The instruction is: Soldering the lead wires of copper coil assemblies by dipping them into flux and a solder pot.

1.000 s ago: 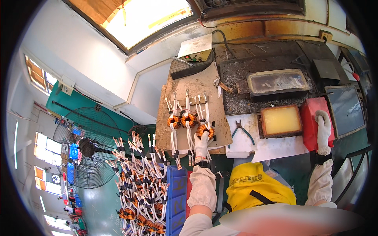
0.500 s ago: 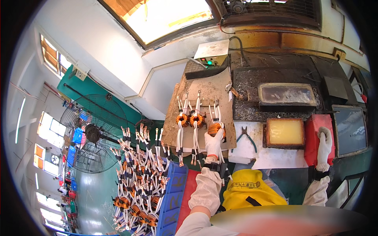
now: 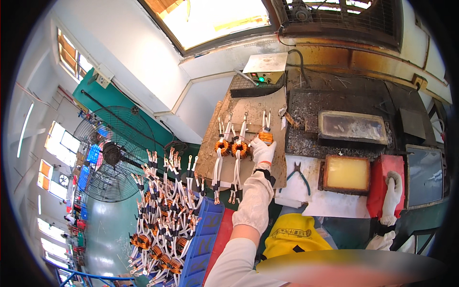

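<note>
My left hand (image 3: 263, 153), in a white glove, is closed around the near side of a copper-wound ring coil (image 3: 266, 137). White leads with metal lugs stick out of its far end; the glove hides its near leads. Just left of it, two similar coils, a middle one (image 3: 240, 149) and an outer one (image 3: 221, 147), lie on a brown board (image 3: 267, 106). Farther right, my right hand (image 3: 393, 184), also gloved, lies against a red box (image 3: 378, 179). Its fingers are bent together, and whatever they may hold is hidden.
A blue crate (image 3: 206, 234) heaped with coils stands lower left, beside a fan (image 3: 112, 148). Green-handled pliers (image 3: 299, 177) lie on white paper near a yellow-filled tray (image 3: 346, 173). Behind are a dark rectangular pot (image 3: 353, 128) and a box with a green light (image 3: 265, 64).
My left hand has moved away from me across the board, taking the coil with it. The right hand stays at the red box, and the whole view has shifted slightly.
</note>
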Available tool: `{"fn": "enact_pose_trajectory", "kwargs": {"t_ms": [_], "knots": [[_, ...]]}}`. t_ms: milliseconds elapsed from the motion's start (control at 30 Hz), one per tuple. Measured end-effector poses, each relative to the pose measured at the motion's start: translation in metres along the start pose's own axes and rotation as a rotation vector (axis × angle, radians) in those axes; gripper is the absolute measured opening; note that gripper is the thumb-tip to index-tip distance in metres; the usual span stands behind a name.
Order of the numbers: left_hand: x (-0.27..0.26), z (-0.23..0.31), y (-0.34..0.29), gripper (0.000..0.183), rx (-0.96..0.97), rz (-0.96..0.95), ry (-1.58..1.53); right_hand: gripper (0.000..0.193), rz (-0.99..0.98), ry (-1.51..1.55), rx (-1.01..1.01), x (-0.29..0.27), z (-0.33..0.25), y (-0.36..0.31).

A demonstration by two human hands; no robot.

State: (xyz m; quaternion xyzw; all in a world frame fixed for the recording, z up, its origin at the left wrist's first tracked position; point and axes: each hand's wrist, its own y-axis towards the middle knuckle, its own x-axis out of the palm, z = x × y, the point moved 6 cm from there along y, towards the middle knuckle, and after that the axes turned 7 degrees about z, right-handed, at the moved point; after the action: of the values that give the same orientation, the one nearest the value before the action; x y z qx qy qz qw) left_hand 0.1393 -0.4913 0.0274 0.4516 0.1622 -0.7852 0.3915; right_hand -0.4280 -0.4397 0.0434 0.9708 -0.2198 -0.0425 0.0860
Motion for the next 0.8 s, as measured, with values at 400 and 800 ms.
{"fn": "enact_pose_trajectory", "kwargs": {"t_ms": [400,800], "knots": [[0.008,0.024,-0.019,0.056,0.242,-0.175,0.115,0.022,-0.056,-0.045,-0.028,-0.01,0.008,0.005],[-0.092,-0.122,0.03,0.044,0.183,0.409,0.127,0.025,-0.038,-0.015,-0.016,-0.011,0.018,0.01]]}}
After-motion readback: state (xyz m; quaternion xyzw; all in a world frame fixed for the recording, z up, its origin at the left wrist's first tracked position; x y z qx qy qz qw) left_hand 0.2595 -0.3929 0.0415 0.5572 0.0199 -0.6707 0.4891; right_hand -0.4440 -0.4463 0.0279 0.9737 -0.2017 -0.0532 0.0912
